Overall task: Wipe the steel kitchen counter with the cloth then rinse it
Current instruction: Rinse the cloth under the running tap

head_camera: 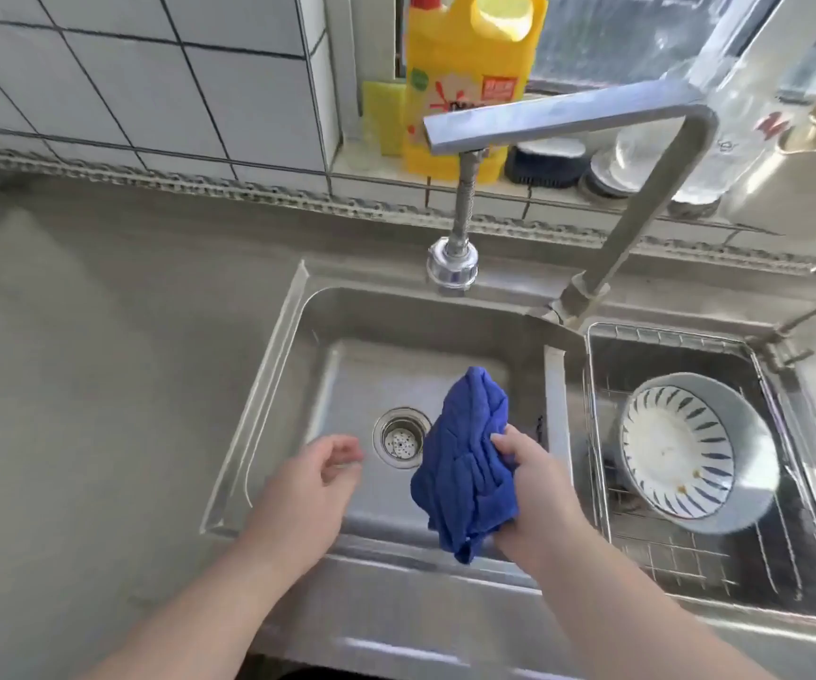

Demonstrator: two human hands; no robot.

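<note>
A crumpled blue cloth (pixel 470 463) hangs bunched over the left sink basin (pixel 327 326), held by my right hand (pixel 536 488), which grips it from the right side. My left hand (pixel 313 483) hovers over the basin's front left, fingers loosely curled and apart, holding nothing, just left of the drain strainer (pixel 400 438). The faucet head (pixel 451 265) hangs above the basin's back edge; no water is visible. The steel counter (pixel 102 360) stretches to the left of the sink.
The right basin holds a wire rack (pixel 681 547) with a blue-striped bowl (pixel 681 454) on its side. On the window ledge stand a yellow detergent bottle (pixel 465 90), a yellow sponge (pixel 385 115), a brush (pixel 543 162) and jars. The faucet pipe (pixel 641 203) arches overhead.
</note>
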